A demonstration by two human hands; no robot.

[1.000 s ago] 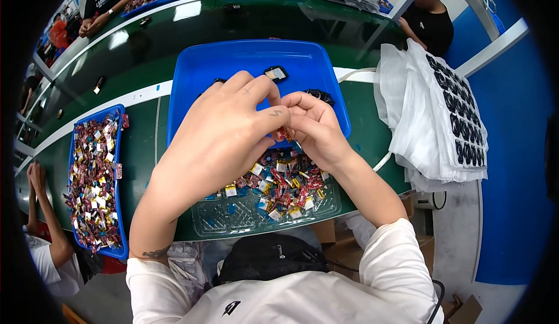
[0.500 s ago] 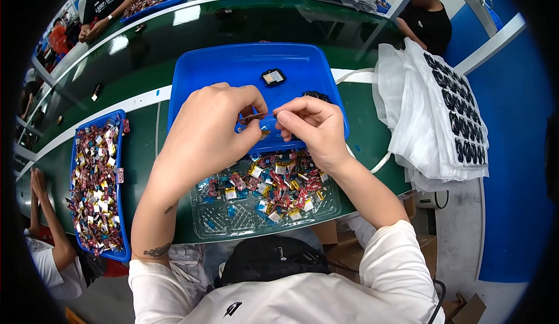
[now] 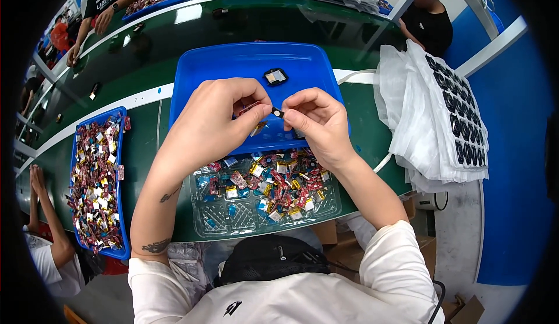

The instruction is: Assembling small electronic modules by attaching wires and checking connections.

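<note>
Both my hands are raised over a blue tray (image 3: 218, 62). My left hand (image 3: 212, 114) is closed in a pinch on a red circuit board (image 3: 249, 108), partly hidden behind the fingers; a yellowish-silver piece (image 3: 258, 128) shows below it. Between the two hands' fingertips is a small black part (image 3: 278, 113) with a pale round spot. My right hand (image 3: 324, 127) pinches its right end. Farther back in the tray lies a black casing (image 3: 275, 77) with a pale insert. My right hand covers most of the tray's right side.
Nearest me, a clear compartment tray (image 3: 212, 224) holds a heap of red boards with small batteries. A long blue tray (image 3: 124, 207) of similar boards stands left. White sheets (image 3: 402, 120) with rows of black parts lie right. Co-workers (image 3: 428, 24) sit around the green table (image 3: 262, 24).
A black part with a pale round spot now shows between my fingertips. My right hand has shifted slightly right. At the far left, a co-worker's hands have moved apart.
</note>
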